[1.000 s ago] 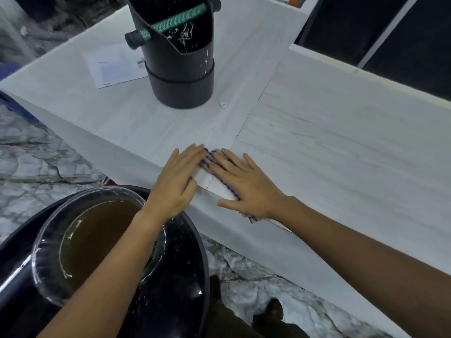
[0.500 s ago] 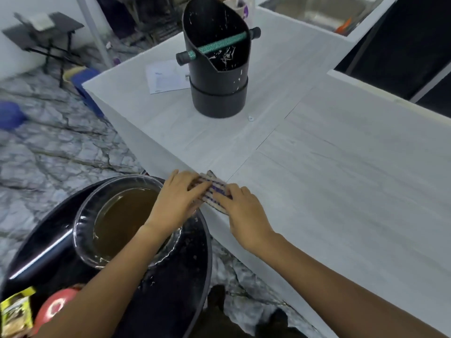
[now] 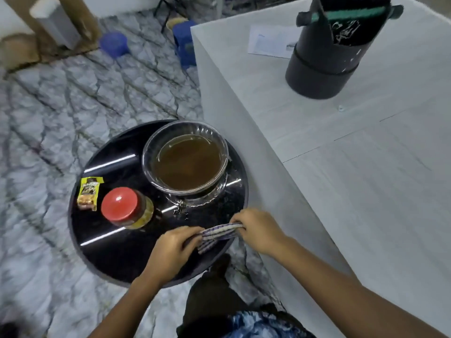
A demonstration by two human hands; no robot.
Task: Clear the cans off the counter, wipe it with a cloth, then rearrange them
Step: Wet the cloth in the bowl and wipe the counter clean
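A blue-and-white checked cloth [image 3: 217, 234] is stretched between both hands, held over the near edge of a round black table [image 3: 117, 254]. My left hand [image 3: 172, 247] grips its left end and my right hand [image 3: 257, 229] grips its right end. The white counter [image 3: 366, 191] lies to the right, with the hands off its surface. A jar with a red lid [image 3: 122, 207] and a yellow packet [image 3: 88, 193] rest on the black table.
A metal bowl of brown liquid [image 3: 186, 159] stands on the black table close to the counter's side. A tall black container with a green bar [image 3: 329, 47] and a sheet of paper [image 3: 268, 43] sit on the counter's far part. Blue stools [image 3: 113, 43] stand on the marble floor.
Both hands lifted the cloth off the counter edge and carried it left and down over the black table. The view swung left, revealing the jar and packet.
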